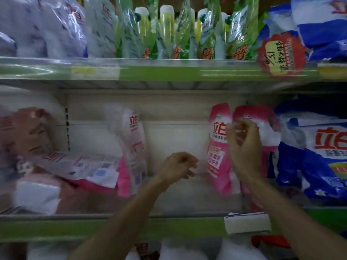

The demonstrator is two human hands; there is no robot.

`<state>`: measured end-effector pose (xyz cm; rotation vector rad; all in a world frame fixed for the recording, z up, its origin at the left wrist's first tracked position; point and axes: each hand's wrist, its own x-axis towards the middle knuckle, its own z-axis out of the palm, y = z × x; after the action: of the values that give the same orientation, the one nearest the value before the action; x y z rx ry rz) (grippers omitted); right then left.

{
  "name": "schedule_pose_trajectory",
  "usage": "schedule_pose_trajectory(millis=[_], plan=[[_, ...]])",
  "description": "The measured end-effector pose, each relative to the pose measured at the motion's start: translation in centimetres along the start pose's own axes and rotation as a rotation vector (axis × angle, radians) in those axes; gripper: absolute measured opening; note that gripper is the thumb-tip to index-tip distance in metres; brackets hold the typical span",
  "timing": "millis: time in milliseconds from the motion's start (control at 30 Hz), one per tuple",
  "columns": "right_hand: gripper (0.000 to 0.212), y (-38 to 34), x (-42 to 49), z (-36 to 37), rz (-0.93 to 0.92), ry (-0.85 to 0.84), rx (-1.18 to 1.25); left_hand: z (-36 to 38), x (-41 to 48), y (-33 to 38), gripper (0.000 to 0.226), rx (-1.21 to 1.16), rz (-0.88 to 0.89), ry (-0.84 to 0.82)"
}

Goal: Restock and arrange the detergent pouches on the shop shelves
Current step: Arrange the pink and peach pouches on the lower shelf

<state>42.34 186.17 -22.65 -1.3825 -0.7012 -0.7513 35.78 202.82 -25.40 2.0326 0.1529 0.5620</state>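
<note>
1. At the far left of the middle shelf [112,218], a pile of pink and white pouches [75,166] lies flat and tumbled, blurred by motion.
2. Against the right end of that pile a white pouch [135,145] stands on edge, leaning.
3. The left hand [178,166] hovers over the shelf between the leaning pouch and the pink ones; its fingers hang loosely curled and hold nothing.
4. Two pink detergent pouches [218,147] stand upright side by side, touching.
5. The right hand [244,145] is raised in front of the right-hand pink pouch, fingers curled; whether it grips the pouch cannot be told through the blur.
6. Just right of them stand blue and white bags [319,158].
7. The upper shelf [150,72] holds purple and white bags [37,25], then green pouches [169,34], then more blue ones.
8. A red price tag [279,53] hangs on its front edge.
</note>
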Motion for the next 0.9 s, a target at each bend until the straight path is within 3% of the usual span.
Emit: schedule_pose_trajectory(millis=[100,233,433,500,600,700,833,900], plan=[[0.017,-1.3,0.4,1.1,-0.138,0.088,-0.015,-3.9,-2.4,0.8,0.023,-0.103,0.032,0.060],[0.005,-2.3,-0.8,3.1,-0.239,0.036,0.006,-7.5,-5.5,1.4,0.023,-0.134,0.066,0.157],[0.004,-2.7,-3.8,8.0,-0.038,-0.233,0.074,-12.3,-8.2,-0.6,0.049,-0.081,0.174,0.543],[0.012,-2.9,-4.8,9.7,0.062,-0.365,0.048,-13.8,-8.6,-1.2,0.053,-0.086,0.193,0.610],[0.040,-3.4,-6.2,12.2,0.204,-0.607,0.028,-15.9,-8.9,-1.8,0.053,-0.053,0.188,0.673],[0.061,-3.3,-7.6,14.9,0.210,-0.766,0.014,-17.8,-8.3,-2.8,0.052,-0.100,0.180,0.720],[0.073,-3.6,-10.1,18.8,0.196,-0.763,0.081,-19.5,-6.9,-4.2,0.050,-0.151,0.157,0.779],[0.093,-3.1,-11.0,20.7,0.176,-0.712,0.035,-19.8,-6.2,-4.9,0.050,-0.141,0.143,0.756]])
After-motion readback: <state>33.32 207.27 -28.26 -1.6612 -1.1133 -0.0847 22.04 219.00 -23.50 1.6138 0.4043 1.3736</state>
